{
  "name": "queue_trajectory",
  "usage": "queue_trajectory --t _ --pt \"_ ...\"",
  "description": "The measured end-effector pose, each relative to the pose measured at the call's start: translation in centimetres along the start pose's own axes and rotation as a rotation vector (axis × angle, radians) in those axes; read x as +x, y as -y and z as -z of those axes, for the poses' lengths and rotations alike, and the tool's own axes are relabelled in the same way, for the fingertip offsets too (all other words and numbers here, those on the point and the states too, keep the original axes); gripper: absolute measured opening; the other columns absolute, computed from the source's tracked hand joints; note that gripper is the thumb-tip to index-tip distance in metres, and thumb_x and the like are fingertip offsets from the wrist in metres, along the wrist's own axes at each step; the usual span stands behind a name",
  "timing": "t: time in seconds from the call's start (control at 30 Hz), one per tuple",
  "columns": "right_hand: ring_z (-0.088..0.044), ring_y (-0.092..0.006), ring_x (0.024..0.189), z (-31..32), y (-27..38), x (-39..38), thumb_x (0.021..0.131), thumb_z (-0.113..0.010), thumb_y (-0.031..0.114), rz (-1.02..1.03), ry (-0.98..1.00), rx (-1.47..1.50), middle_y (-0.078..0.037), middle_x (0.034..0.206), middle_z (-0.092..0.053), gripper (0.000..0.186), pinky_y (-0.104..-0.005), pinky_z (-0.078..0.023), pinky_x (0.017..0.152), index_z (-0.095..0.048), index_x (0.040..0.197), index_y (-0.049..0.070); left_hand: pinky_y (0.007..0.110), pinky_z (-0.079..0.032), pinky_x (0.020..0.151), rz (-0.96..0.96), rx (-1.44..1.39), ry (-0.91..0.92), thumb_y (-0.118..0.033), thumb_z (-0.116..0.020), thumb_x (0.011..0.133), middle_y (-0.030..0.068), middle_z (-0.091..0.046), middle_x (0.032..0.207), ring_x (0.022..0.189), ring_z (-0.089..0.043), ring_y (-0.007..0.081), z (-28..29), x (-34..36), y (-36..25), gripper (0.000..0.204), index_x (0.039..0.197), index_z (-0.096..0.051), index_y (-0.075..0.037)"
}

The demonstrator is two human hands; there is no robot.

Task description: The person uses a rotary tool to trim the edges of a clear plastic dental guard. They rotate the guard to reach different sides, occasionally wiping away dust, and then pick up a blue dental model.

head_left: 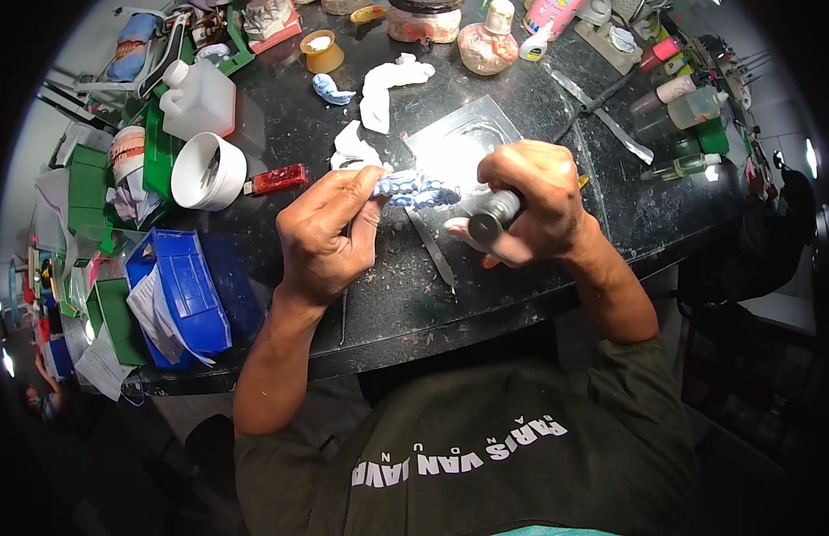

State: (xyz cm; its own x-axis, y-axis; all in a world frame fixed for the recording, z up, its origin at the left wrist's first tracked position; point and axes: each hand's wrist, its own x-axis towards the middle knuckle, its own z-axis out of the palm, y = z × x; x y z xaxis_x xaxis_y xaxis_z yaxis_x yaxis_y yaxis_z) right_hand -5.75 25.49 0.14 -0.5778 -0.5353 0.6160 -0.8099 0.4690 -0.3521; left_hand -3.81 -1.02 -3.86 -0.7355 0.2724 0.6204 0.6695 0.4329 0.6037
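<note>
My left hand [325, 234] pinches the left end of a blue dental cast [414, 189] above the black bench, with the row of teeth shapes visible. Closed around a dark grey cylindrical tool [495, 217] is my right hand [544, 192], just right of the cast. The tool's round end faces up; its working tip is hidden, and glare washes out the area beside it. A flat metal blade [432, 255] lies on the bench below the cast. Behind both hands rests a clear plastic sheet [477, 116], brightly lit.
A white tub [209, 170], a red rectangular object [280, 179] and a blue bin [193, 290] with papers stand left. White crumpled pieces [377, 98] and a yellow cup [323, 55] lie beyond. Bottles [697, 107] line the right; the bench's front edge [414, 357] runs near my body.
</note>
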Motion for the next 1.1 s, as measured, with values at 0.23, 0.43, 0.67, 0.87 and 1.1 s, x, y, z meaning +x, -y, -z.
queue_trajectory --t 0.23,0.43,0.67,0.87,1.1 --pt "-0.067 -0.0258 0.057 -1.3 -0.1 -0.5 0.074 -0.088 0.050 -0.197 0.092 -0.179 -0.005 0.066 -0.063 0.050 -0.0386 -0.050 0.049 -0.063 0.084 0.008 0.031 -0.057 0.079 -0.040 0.061 0.034 0.011 -0.071 0.085 0.0187 -0.076 0.099 0.087 -0.075 0.0249 -0.1 -0.1 -0.6 0.032 0.116 -0.074 0.005" --pt "-0.067 -0.0273 0.054 -1.7 -0.3 -0.8 0.080 -0.083 0.052 -0.229 0.164 -0.245 -0.007 0.064 -0.064 0.048 -0.0399 -0.050 0.047 -0.063 0.085 0.008 0.035 -0.059 0.072 -0.057 0.092 0.037 0.011 -0.076 0.078 0.0191 -0.074 0.095 0.083 -0.076 0.0300 0.0 0.0 -0.8 0.034 0.111 -0.074 0.007" --pt "-0.068 -0.0297 0.056 -1.7 -0.2 -0.8 0.082 -0.079 0.053 -0.258 0.217 -0.312 -0.008 0.065 -0.065 0.046 -0.0417 -0.051 0.048 -0.061 0.082 0.010 0.035 -0.059 0.071 -0.038 0.100 0.048 0.012 -0.076 0.075 0.0178 -0.073 0.092 0.081 -0.075 0.0296 -0.1 -0.1 -1.1 0.036 0.110 -0.074 0.006" --pt "-0.069 -0.0307 0.059 -1.8 -0.5 -1.0 0.081 -0.079 0.053 -0.265 0.236 -0.321 -0.008 0.067 -0.066 0.046 -0.0429 -0.051 0.050 -0.062 0.083 0.010 0.036 -0.058 0.069 -0.082 0.111 0.040 0.010 -0.076 0.075 0.0174 -0.073 0.092 0.080 -0.074 0.0302 -0.3 -0.1 -1.1 0.035 0.109 -0.074 0.006" --pt "-0.069 -0.0309 0.060 -2.0 -0.6 -0.8 0.081 -0.080 0.053 -0.280 0.254 -0.316 -0.009 0.066 -0.066 0.046 -0.0425 -0.053 0.051 -0.063 0.083 0.010 0.034 -0.057 0.071 -0.055 0.096 0.040 0.010 -0.076 0.078 0.0173 -0.073 0.092 0.080 -0.074 0.0277 -0.3 -0.3 -0.9 0.033 0.111 -0.074 0.006"
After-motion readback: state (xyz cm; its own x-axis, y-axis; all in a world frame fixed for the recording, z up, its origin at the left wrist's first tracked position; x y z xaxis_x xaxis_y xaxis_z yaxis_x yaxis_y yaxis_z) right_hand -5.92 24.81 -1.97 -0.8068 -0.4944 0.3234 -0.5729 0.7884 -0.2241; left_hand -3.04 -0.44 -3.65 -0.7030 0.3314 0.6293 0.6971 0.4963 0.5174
